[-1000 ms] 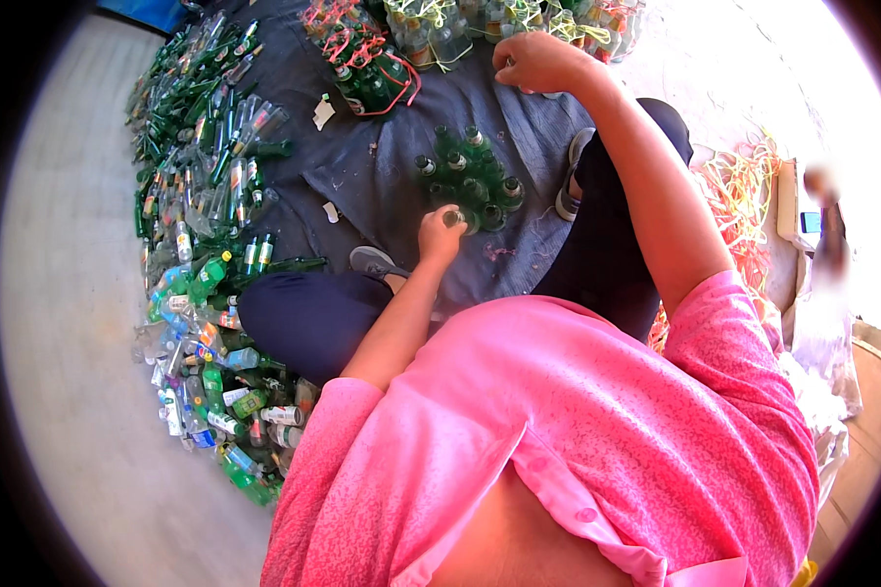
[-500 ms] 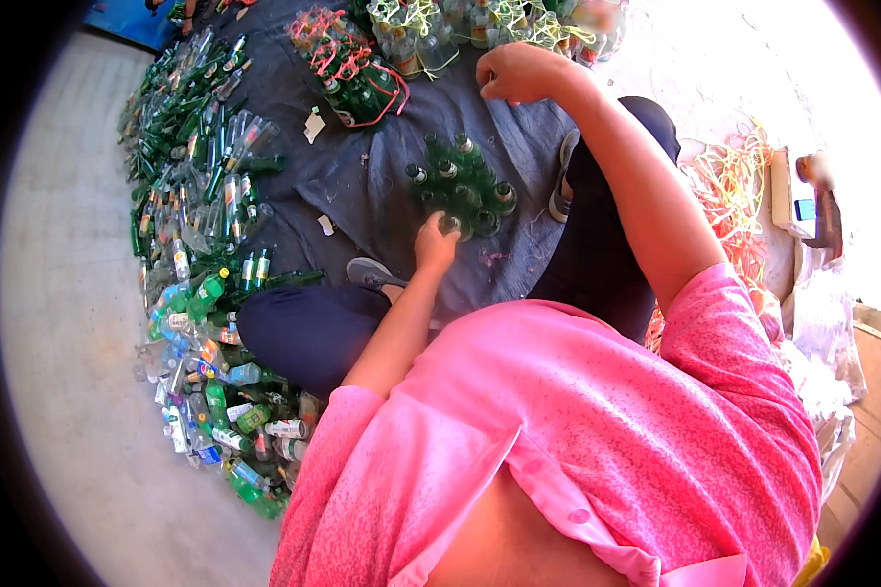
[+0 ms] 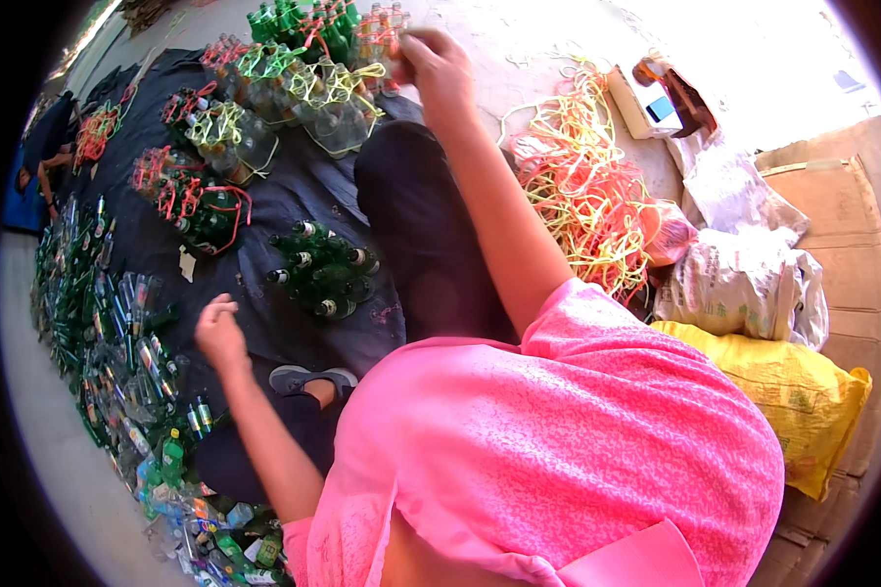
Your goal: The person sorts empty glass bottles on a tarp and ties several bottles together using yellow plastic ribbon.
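My left hand (image 3: 220,333) hovers with curled fingers over the dark cloth (image 3: 303,186), just left of a small cluster of green glass bottles (image 3: 323,279) lying together; nothing shows in it. My right hand (image 3: 436,64) is raised far out with its fingers closed, right beside clear bottle bundles tied in yellow cord (image 3: 333,93). Whether a cord runs through its fingers I cannot tell. More bundles bound in red cord (image 3: 196,201) lie further left. My dark trouser leg (image 3: 421,225) and a foot in a sandal (image 3: 313,380) rest on the cloth.
A long heap of loose green and clear bottles (image 3: 117,333) lines the cloth's left edge. Tangled yellow and orange cords (image 3: 582,186) lie to my right, with a white sack (image 3: 744,284), a yellow sack (image 3: 783,391), cardboard (image 3: 832,196) and a small white box (image 3: 646,103).
My left hand has left the green bottle cluster and drawn back to the left. The view has swung right, bringing the cords and sacks into sight. My right hand stays raised.
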Tool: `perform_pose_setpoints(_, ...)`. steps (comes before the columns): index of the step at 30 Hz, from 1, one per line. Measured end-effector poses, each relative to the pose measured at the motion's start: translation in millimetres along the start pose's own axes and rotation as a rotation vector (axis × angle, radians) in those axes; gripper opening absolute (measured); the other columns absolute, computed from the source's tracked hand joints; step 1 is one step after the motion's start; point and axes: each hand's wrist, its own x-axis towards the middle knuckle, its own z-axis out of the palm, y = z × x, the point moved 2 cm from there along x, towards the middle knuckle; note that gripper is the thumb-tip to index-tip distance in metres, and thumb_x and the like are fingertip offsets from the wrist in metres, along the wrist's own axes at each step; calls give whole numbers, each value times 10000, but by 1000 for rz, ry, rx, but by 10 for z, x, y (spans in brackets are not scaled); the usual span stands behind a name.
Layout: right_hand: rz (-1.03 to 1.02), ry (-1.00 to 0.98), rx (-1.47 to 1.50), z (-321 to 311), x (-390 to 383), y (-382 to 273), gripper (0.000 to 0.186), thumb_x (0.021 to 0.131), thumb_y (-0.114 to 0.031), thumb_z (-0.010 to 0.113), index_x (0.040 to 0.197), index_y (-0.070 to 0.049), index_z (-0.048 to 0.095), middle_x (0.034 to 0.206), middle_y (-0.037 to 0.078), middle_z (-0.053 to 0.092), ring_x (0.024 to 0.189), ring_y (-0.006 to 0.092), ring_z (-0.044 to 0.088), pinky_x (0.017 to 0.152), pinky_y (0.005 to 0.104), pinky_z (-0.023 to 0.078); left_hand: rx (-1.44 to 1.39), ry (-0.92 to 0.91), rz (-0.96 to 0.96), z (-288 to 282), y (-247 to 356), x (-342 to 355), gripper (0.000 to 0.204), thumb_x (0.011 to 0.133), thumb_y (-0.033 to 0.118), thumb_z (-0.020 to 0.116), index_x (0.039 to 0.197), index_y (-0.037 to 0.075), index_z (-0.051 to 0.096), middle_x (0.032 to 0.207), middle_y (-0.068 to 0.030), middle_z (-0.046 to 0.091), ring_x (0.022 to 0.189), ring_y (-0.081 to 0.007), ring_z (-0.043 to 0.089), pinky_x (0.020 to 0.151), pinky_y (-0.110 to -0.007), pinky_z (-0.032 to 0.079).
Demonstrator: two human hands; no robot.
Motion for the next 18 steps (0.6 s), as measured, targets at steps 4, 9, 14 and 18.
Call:
perform_pose_setpoints(4, 277, -63, -953, -1785, -855, 922, 243, 920, -205, 627, 973, 8, 731, 800, 143, 743, 712, 221, 726, 703, 363, 565, 188, 84, 325, -1025, 423, 585, 181, 889, 34, 574, 965, -13, 732, 1149, -144, 748, 1080, -237, 689, 1020, -349, 502)
perform_pose_setpoints(9, 772, -11, -1291, -3599, -3233, 1386, 215, 830, -183, 656, 925, -13, 747, 854, 173, 755, 823, 309, 746, 781, 418, 574, 331, -37, 81, -1695, -316, 1124, 166, 895, 38, 645, 1040, -16, 704, 1083, -87, 729, 1010, -175, 667, 980, -303, 498)
perform_pose_setpoints(14, 1148, 46, -1447, -4299, -4608, 1018, 255, 805, -197, 723, 1014, -87, 818, 950, 173, 780, 918, 315, 752, 872, 407, 571, 484, -278, 186, -1212, -129, 1032, 187, 884, 43, 686, 1059, -21, 697, 998, -48, 702, 922, -152, 648, 876, -304, 521)
perform_pose_setpoints(18, 1204, 150, -1418, -4688, -4514, 924, 229, 843, -231, 701, 969, -76, 813, 915, 148, 782, 884, 285, 758, 830, 390, 579, 601, -583, 85, -634, 565, 498, 266, 883, 53, 719, 1135, -19, 681, 958, -51, 686, 892, -156, 644, 845, -311, 533)
